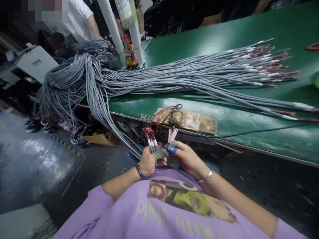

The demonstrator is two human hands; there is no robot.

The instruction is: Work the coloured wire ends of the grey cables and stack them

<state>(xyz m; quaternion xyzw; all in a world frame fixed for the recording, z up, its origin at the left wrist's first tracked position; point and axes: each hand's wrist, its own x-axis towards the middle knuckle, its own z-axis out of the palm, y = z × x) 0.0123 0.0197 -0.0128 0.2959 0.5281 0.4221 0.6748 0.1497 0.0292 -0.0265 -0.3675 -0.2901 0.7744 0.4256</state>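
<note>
Clasped in left hand [149, 161]: at least three grey cables [152, 145]. Beside right hand [188, 157], grasp indiscernible: one pink clip [172, 135].

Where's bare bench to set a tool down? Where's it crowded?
Widest bare patch of the green bench: behind the gray cables, right of the white posts. Smaller one: front right, between the black cord and the bench edge. Crowded: the left end, heaped with cables, and the front edge by the wooden block, left hand and right hand close.
</note>
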